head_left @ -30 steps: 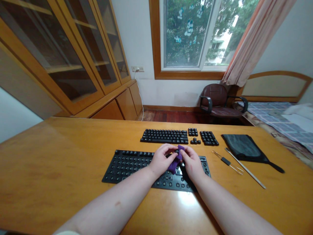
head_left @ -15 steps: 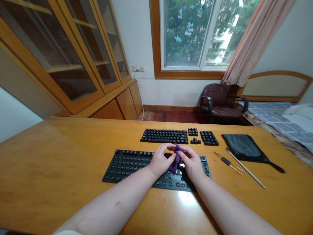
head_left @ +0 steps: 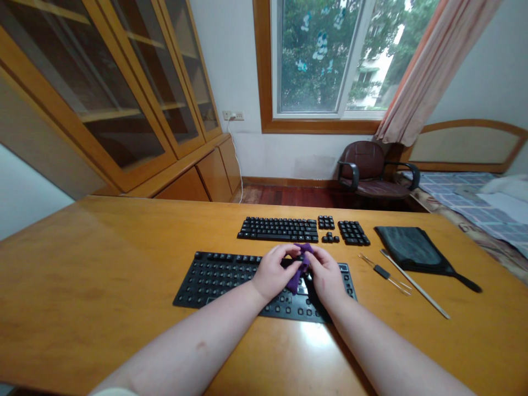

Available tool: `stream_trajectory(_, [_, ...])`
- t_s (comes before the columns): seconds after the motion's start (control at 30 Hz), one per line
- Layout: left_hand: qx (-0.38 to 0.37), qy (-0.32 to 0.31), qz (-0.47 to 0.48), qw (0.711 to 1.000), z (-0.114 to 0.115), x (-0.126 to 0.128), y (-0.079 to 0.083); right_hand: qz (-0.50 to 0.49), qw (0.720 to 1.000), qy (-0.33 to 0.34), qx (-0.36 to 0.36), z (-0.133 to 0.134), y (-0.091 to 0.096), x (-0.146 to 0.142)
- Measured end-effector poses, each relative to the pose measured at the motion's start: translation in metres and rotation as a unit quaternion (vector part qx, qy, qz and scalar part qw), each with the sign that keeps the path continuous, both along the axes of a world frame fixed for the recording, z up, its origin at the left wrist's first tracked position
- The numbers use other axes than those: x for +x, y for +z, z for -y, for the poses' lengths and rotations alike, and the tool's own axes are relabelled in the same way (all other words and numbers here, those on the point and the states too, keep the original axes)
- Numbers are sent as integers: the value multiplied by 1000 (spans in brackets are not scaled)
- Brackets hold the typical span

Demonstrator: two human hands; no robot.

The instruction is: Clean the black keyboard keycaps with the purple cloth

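Note:
A small purple cloth (head_left: pixel 294 284) is pinched between my two hands, above the right half of a black keyboard base (head_left: pixel 223 275) whose keycaps are mostly off. My left hand (head_left: pixel 273 273) grips the cloth from the left with thumb and fingers. From the right, my right hand (head_left: pixel 329 278) presses its thumb and fingers into the folds. Something small and dark shows within the cloth, too hidden to name. Behind the base, removed black keycaps lie in keyboard order: a main block (head_left: pixel 278 229), small clusters (head_left: pixel 326 222) and a number-pad group (head_left: pixel 353 233).
To the right on the wooden desk (head_left: pixel 103 264) lie a wire keycap puller (head_left: pixel 381 271), a thin pale stick with a brush-like tip (head_left: pixel 416 285) and a black pouch (head_left: pixel 408 248) with a strap. Beyond the desk stands an armchair (head_left: pixel 365 165).
The purple cloth has bunched up and shifted between my fingers. Both hands stay in nearly the same place above the keyboard base.

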State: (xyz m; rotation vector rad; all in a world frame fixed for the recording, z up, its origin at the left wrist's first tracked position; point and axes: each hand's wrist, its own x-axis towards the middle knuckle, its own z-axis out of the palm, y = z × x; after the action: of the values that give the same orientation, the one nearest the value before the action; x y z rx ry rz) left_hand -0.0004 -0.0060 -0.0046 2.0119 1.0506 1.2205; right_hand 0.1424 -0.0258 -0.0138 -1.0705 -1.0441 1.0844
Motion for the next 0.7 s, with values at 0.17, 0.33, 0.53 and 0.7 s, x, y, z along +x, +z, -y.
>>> stream_trajectory(0.17, [2, 27, 2, 1000, -1, -1, -1, -6, 1000, -5, 18, 4, 0, 0])
stream_trajectory(0.33, [56, 17, -35, 998, 0, -3, 2, -5, 999, 47, 6, 0, -1, -2])
stream_trajectory(0.53, [65, -2, -43, 997, 1, -1, 3, -53, 998, 27, -16, -2, 1, -4])
stream_trajectory(0.7, [7, 7, -7, 1000, -1, 0, 1, -86, 996, 1, -16, 0, 3, -4])
